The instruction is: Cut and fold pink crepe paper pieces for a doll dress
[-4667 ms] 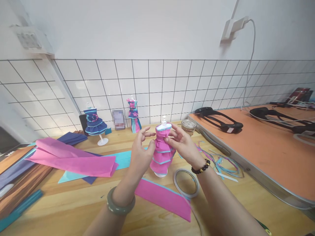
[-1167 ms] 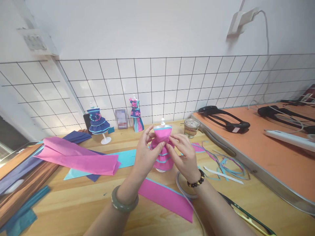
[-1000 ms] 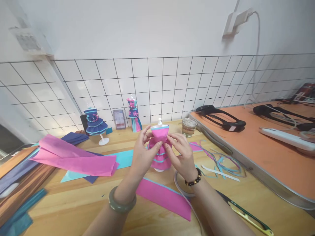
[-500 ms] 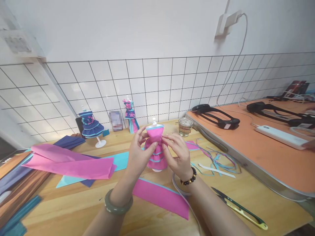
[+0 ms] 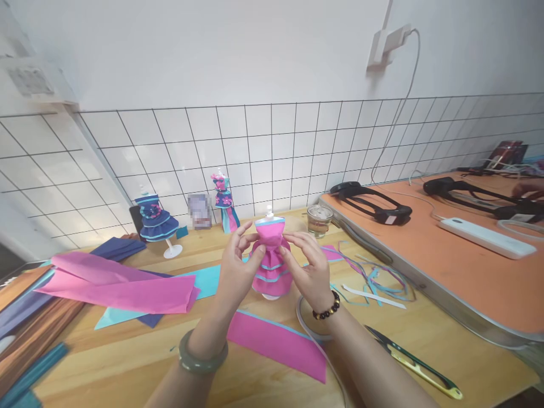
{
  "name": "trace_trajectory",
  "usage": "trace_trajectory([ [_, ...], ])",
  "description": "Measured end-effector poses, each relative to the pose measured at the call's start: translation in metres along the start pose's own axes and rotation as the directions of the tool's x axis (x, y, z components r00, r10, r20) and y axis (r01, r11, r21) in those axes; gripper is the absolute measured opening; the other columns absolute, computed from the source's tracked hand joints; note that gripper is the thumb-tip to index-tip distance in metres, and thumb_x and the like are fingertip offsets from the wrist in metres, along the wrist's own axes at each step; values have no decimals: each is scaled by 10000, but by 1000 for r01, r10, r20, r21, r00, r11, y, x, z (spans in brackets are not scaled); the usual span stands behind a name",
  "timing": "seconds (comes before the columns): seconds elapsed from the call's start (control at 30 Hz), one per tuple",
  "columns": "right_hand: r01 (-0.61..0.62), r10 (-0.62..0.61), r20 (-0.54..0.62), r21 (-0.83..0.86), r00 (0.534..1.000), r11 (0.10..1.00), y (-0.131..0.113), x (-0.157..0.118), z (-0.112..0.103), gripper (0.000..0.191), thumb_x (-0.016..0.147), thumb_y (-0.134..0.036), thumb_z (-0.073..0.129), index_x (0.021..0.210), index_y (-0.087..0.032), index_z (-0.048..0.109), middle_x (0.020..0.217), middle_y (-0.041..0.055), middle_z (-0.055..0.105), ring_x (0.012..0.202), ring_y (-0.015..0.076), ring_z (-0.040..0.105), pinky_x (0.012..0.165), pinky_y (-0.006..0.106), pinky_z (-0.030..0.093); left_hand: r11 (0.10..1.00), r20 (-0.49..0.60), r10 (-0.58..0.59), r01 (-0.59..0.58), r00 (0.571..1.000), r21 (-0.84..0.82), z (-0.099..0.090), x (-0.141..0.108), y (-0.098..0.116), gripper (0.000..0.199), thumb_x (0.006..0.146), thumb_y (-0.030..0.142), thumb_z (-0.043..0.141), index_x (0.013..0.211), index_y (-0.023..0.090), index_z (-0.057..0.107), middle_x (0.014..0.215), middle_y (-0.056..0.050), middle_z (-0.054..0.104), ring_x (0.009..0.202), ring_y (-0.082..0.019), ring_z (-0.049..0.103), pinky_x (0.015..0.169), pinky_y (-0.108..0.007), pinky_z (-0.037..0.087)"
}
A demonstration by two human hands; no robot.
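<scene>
A small pink doll dress (image 5: 272,269) with light-blue trim and a tiered skirt stands upright on a miniature white dress form. My left hand (image 5: 241,260) grips its left side, thumb pressed on the front of the waist. From the right, my right hand (image 5: 308,263) pinches the waist, its thumb on the front and its fingers along the side. The fingertips behind the dress are hidden. Just in front of the form lies a pink fabric strip (image 5: 276,345) with a light-blue edge. A white cable (image 5: 317,337) curves over that strip's right end.
Two other dressed forms, one in a blue dress (image 5: 158,218) and one in a multicoloured gown (image 5: 225,204), stand behind. Folded pink fabric (image 5: 119,283) lies left; thread snips (image 5: 419,362), ribbon scraps (image 5: 376,277) and a glass (image 5: 318,220) lie right. Another person's hand (image 5: 529,190) shows far right.
My fingers have shifted at the waist, and the dress has turned slightly so its bodice and skirt show more fully. Another person's hand has appeared at the far right.
</scene>
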State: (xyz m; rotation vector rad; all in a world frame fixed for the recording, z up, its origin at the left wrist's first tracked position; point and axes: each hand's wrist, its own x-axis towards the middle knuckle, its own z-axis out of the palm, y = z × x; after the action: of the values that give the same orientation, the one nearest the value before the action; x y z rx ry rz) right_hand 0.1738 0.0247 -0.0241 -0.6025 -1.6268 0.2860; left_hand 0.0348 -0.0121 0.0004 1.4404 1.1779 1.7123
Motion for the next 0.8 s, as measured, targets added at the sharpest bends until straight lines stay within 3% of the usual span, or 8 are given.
trace_trajectory([
  [0.23, -71, 71, 5, 50, 997, 996, 2, 2, 1, 195, 793, -209, 569, 976, -235, 632, 957, 58, 631, 933, 197, 562, 857, 395, 436, 998, 2, -45, 46, 999, -41, 0, -1, 2, 511, 744, 239, 589, 1223, 195, 416, 978, -79, 643, 966, -190, 576, 835, -327, 430],
  [0.43, -84, 84, 2, 62, 996, 995, 3, 1, 2, 177, 794, -237, 568, 958, -230, 635, 936, 62, 642, 916, 204, 571, 848, 409, 441, 968, -27, -189, 182, 982, -171, -3, 2, -1, 622, 684, 253, 651, 1241, 184, 384, 993, -96, 652, 911, -198, 599, 800, -342, 449],
  [0.6, -89, 89, 3, 67, 996, 994, 4, 1, 2, 178, 794, -231, 568, 962, -229, 625, 935, 64, 638, 921, 204, 568, 850, 414, 445, 998, -126, -68, 68, 990, -2, -4, 3, -4, 531, 709, 246, 619, 1199, 177, 424, 926, -76, 645, 976, -208, 569, 879, -390, 393],
  [0.8, -97, 97, 9, 65, 995, 993, 4, 1, 3, 180, 807, -224, 550, 972, -235, 621, 946, 64, 637, 933, 204, 565, 855, 418, 444, 992, -12, 55, -53, 998, 111, 1, -2, 3, 538, 741, 196, 573, 1245, 210, 385, 1013, -68, 606, 1031, -192, 526, 945, -389, 332],
])
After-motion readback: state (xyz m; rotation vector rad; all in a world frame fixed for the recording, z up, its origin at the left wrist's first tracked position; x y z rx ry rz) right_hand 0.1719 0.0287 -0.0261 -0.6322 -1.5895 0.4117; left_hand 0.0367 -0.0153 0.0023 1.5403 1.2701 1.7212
